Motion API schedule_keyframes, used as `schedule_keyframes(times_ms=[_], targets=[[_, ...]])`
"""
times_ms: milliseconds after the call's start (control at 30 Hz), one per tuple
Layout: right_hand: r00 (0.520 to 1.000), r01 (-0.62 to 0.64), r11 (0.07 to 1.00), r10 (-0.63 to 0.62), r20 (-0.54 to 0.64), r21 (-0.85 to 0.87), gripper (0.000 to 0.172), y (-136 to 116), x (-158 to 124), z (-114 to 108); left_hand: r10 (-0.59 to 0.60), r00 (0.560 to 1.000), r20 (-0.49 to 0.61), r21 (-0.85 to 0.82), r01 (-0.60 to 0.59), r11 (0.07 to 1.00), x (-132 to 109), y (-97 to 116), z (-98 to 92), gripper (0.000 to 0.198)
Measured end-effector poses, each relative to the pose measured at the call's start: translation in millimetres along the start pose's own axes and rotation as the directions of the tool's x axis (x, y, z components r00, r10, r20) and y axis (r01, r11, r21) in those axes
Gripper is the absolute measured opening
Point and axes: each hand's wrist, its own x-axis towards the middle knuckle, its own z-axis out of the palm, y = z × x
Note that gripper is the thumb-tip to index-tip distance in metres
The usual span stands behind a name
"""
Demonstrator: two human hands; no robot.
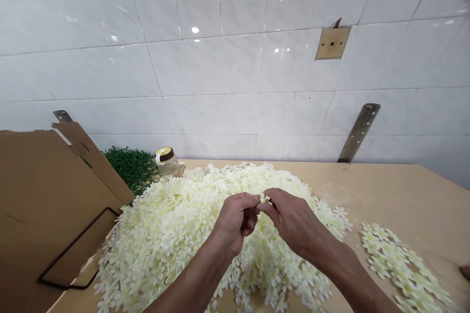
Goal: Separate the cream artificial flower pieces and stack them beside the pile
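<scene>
Both hands meet above a large heap of pale yellow-white artificial flowers. Between their fingertips is one small artificial flower. My left hand is closed, its thumb and forefinger pinching the flower from the left. From the right, my right hand pinches the same flower, with its thumb below and fingers above. The fingers cover part of the flower.
A flat group of similar flowers lies on the tan table at right. Behind the heap stand a lidded jar and green artificial foliage. A cardboard box with a black wire frame is at left. White tiled wall behind.
</scene>
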Motion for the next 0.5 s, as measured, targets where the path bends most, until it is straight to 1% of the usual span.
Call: schedule_keyframes(times_ms=[67,133,233,300,400,500], targets=[[1.000,-0.001,1.000,0.002,0.015,-0.016,0.023,1,-2,6,-0.026,1.000,-0.007,0.003,0.026,1.000,1,-1,-1.6,0.024],[0.998,-0.021,1.000,0.021,0.057,-0.010,0.023,2,-4,9,-0.039,0.999,-0.014,-0.010,0.039,0.999,2,-3,-2.8,0.026],[0.989,-0.085,0.994,0.076,0.124,0.069,0.026,4,-5,5,-0.025,1.000,-0.007,-0.039,0.025,0.999,4,-7,-2.6,0.029],[0.985,-0.112,0.988,0.095,0.146,0.110,0.028,5,-4,0,-0.030,1.000,0.010,-0.062,0.030,0.998,5,-11,-1.5,0.029],[0.982,-0.099,0.989,0.080,0.168,0.108,0.028,8,-4,-2,-0.063,0.996,0.056,-0.115,0.069,0.991,6,-18,-0.6,0.026],[0.985,-0.065,0.992,0.046,0.167,0.109,0.031,11,-5,7,-0.079,0.994,0.076,-0.140,0.090,0.986,8,-21,-1.8,0.023]])
